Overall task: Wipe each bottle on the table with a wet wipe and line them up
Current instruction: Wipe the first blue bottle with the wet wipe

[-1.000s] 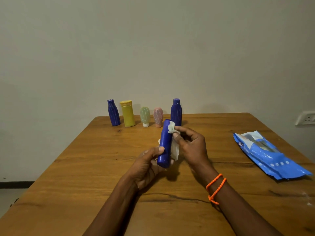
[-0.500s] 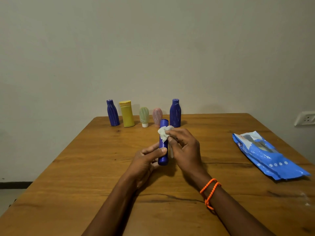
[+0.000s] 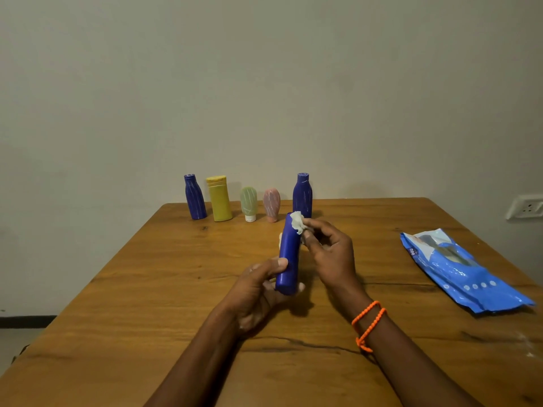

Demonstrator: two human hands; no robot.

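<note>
Since before: crumpled white wet wipe [image 3: 298, 226] slid up to cap | left hand [image 3: 258, 289] grips tall blue plastic bottle [image 3: 288, 255] base, steadying it | right hand [image 3: 329, 254] pinches wipe against top for scrubbing

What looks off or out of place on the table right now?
Nothing major. The wooden table has a dark crack running across near the wrists, and whitish smudges at its right edge. The wipe pack lies crumpled and askew. The five lined-up bottles stand upright, some slightly leaning.
</note>
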